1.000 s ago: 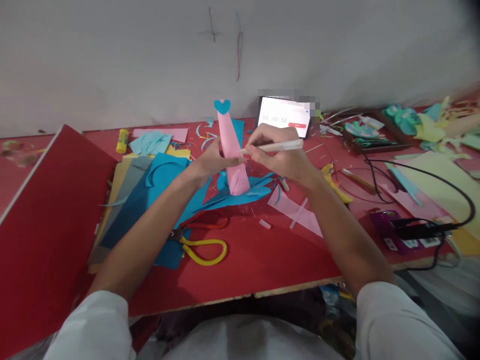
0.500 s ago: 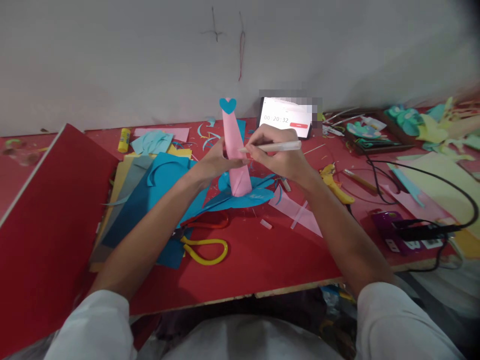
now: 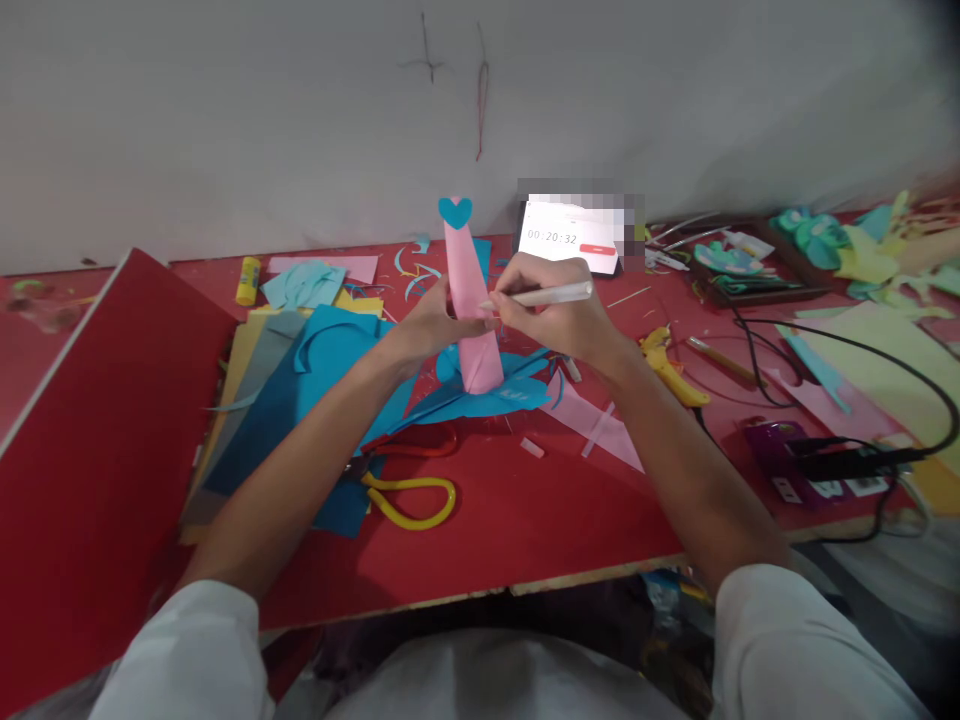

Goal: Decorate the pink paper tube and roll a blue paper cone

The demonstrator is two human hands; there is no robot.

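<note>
A tall pink paper cone (image 3: 470,280) stands upright, with a blue paper heart (image 3: 455,212) at its top and blue paper pieces (image 3: 517,382) spread around its base. My left hand (image 3: 431,325) is closed around the cone's left side, thumb across its front. In my right hand (image 3: 559,310) is a pale pen (image 3: 551,294), gripped as for writing, its tip at the cone's right side. Scissors (image 3: 409,503) with one yellow and one red handle lie nearer me, partly over blue paper sheets (image 3: 322,370).
A glue stick (image 3: 247,281) stands at the back left. Behind my right hand leans a tablet (image 3: 570,236) showing a timer. To the right are a yellow glue gun (image 3: 671,368), a tray (image 3: 757,290) of paper pieces, black cables and a purple box (image 3: 772,440). A red board (image 3: 112,450) slants at left.
The cone stands slightly further right in view than a second ago. My right hand has shifted the pen a little, its rear end now lower and further left. Both grips are kept.
</note>
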